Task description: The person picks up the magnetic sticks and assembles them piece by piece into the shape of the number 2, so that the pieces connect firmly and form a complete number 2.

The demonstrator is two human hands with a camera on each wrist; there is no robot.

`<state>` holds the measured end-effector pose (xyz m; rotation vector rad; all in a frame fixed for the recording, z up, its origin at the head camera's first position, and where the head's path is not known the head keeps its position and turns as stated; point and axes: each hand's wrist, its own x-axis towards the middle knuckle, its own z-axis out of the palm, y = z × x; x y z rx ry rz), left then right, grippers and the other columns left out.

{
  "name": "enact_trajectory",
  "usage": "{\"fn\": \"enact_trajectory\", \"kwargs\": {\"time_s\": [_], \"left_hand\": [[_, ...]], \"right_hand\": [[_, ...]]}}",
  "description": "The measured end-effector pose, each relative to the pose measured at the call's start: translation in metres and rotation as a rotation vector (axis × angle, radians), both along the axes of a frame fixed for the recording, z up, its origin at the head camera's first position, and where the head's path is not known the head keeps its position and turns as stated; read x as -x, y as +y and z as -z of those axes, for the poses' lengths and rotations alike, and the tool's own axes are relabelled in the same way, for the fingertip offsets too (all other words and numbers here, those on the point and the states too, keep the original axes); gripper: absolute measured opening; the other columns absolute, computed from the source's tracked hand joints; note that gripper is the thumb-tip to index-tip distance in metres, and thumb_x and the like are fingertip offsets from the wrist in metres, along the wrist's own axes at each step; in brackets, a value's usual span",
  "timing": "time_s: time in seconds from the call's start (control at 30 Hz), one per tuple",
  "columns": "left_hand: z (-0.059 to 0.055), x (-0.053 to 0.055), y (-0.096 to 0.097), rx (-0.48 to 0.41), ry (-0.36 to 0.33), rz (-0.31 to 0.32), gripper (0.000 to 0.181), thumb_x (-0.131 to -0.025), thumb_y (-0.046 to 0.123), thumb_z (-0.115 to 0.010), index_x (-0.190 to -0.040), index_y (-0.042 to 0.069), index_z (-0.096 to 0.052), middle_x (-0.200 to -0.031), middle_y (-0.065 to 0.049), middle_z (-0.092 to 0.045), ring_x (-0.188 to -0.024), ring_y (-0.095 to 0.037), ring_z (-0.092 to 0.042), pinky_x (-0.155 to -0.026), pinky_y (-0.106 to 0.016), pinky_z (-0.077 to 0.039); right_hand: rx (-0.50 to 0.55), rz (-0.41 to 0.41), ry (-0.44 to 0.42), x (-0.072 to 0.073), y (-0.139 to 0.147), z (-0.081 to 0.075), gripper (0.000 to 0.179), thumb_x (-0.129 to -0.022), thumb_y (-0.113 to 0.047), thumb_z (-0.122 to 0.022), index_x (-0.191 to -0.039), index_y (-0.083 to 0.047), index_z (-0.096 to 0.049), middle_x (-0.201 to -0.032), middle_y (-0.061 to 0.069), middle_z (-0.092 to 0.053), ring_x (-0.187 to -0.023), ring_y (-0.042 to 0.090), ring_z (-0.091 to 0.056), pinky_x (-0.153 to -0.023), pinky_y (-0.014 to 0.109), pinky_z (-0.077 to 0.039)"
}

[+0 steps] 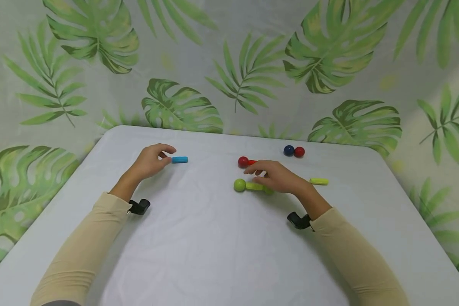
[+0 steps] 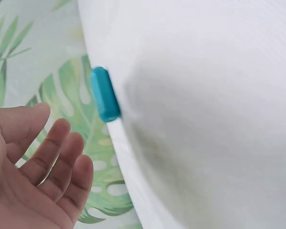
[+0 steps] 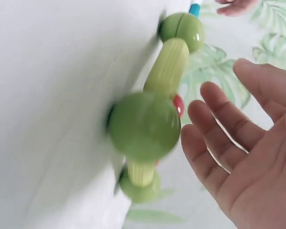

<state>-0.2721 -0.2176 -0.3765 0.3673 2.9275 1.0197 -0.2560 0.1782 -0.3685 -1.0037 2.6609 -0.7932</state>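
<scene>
Outstretched left hand (image 1: 148, 162) loose and wide near the blue rod (image 1: 180, 160), right hand (image 1: 278, 176) likewise beside a green ball (image 3: 144, 126).

blue stick (image 1: 180, 160): plain, lying flat | lime stick (image 1: 254, 186): between glossy green balls (image 1: 239, 185), right of blue stick

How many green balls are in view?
3. In the right wrist view: a top ball, a middle ball and a bottom ball. In the head view the right hand partly covers the group, so more may be hidden.
</scene>
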Motion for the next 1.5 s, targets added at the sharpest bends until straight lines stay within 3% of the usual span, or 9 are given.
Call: {"fn": "enact_trajectory", "kwargs": {"time_s": [0.13, 0.33, 0.57, 0.73, 1.0, 1.13, 1.27, 1.37, 1.5], "left_hand": [[0.008, 0.006, -0.004, 0.053, 0.015, -0.030, 0.035, -0.098, 0.010, -0.056, -0.132, 0.003, -0.060, -0.136, -0.020, -0.059, -0.117, -0.038, -0.057, -0.096, -0.050, -0.048], [0.014, 0.015, 0.000, 0.131, 0.029, -0.022, 0.037, -0.096, 0.007, -0.055, -0.133, 0.002, -0.060, -0.139, -0.022, -0.057, -0.125, -0.042, -0.054, -0.103, -0.055, -0.045], [0.017, 0.031, 0.015, 0.259, -0.080, 0.030, 0.043, -0.097, 0.016, -0.059, -0.139, 0.009, -0.056, -0.146, -0.020, -0.050, -0.138, -0.042, -0.042, -0.114, -0.057, -0.035], [0.021, 0.038, 0.021, 0.225, -0.123, 0.029, 0.037, -0.096, 0.012, -0.060, -0.132, 0.007, -0.061, -0.132, -0.020, -0.060, -0.126, -0.037, -0.054, -0.110, -0.053, -0.041], [0.020, 0.039, 0.024, 0.202, -0.119, 0.035, 0.034, -0.095, 0.009, -0.060, -0.128, 0.005, -0.063, -0.127, -0.021, -0.063, -0.121, -0.036, -0.057, -0.107, -0.052, -0.043], [0.019, 0.035, 0.026, 0.226, -0.109, 0.046, 0.033, -0.094, 0.009, -0.062, -0.126, 0.004, -0.064, -0.122, -0.021, -0.065, -0.115, -0.035, -0.059, -0.103, -0.050, -0.045], [0.016, 0.026, 0.033, 0.251, -0.097, 0.115, 0.033, -0.092, 0.010, -0.065, -0.124, 0.003, -0.065, -0.115, -0.019, -0.067, -0.106, -0.033, -0.061, -0.097, -0.048, -0.048], [0.015, 0.009, 0.039, 0.217, -0.121, 0.171, 0.032, -0.092, 0.012, -0.067, -0.123, 0.004, -0.066, -0.112, -0.017, -0.069, -0.102, -0.030, -0.063, -0.093, -0.045, -0.050], [0.014, -0.026, 0.047, 0.087, -0.175, 0.216, 0.029, -0.092, 0.014, -0.068, -0.120, 0.007, -0.068, -0.107, -0.013, -0.070, -0.093, -0.022, -0.064, -0.082, -0.034, -0.052]], "right_hand": [[-0.026, -0.051, -0.061, 0.009, -0.013, 0.001, 0.035, -0.096, -0.009, -0.059, -0.131, -0.011, -0.063, -0.132, 0.008, -0.064, -0.109, 0.026, -0.063, -0.094, 0.042, -0.052], [-0.082, -0.072, -0.161, 0.018, -0.027, 0.003, 0.034, -0.096, -0.012, -0.060, -0.129, -0.015, -0.066, -0.133, 0.003, -0.064, -0.111, 0.022, -0.063, -0.097, 0.039, -0.052], [-0.125, -0.048, -0.236, 0.026, -0.035, 0.008, 0.028, -0.094, -0.012, -0.064, -0.118, -0.021, -0.073, -0.124, -0.002, -0.069, -0.113, 0.020, -0.063, -0.100, 0.037, -0.051], [-0.107, -0.031, -0.267, 0.028, -0.035, 0.011, 0.028, -0.093, -0.012, -0.065, -0.117, -0.023, -0.073, -0.125, -0.002, -0.069, -0.113, 0.020, -0.063, -0.100, 0.037, -0.051], [-0.108, -0.005, -0.284, 0.027, -0.034, 0.011, 0.028, -0.093, -0.012, -0.066, -0.117, -0.024, -0.074, -0.125, -0.002, -0.069, -0.115, 0.020, -0.062, -0.101, 0.037, -0.051], [-0.104, -0.010, -0.295, 0.027, -0.033, 0.011, 0.028, -0.093, -0.012, -0.066, -0.117, -0.024, -0.073, -0.126, -0.002, -0.068, -0.115, 0.021, -0.062, -0.101, 0.037, -0.051], [-0.098, 0.001, -0.309, 0.028, -0.031, 0.010, 0.028, -0.093, -0.011, -0.066, -0.116, -0.024, -0.074, -0.125, -0.001, -0.068, -0.116, 0.021, -0.061, -0.101, 0.038, -0.051], [-0.090, 0.005, -0.318, 0.029, -0.030, 0.011, 0.027, -0.093, -0.012, -0.066, -0.116, -0.024, -0.074, -0.125, -0.001, -0.068, -0.115, 0.021, -0.061, -0.100, 0.037, -0.051], [-0.081, -0.009, -0.321, 0.031, -0.031, 0.014, 0.026, -0.093, -0.013, -0.066, -0.116, -0.024, -0.074, -0.125, -0.002, -0.068, -0.115, 0.020, -0.061, -0.100, 0.037, -0.051]]}}
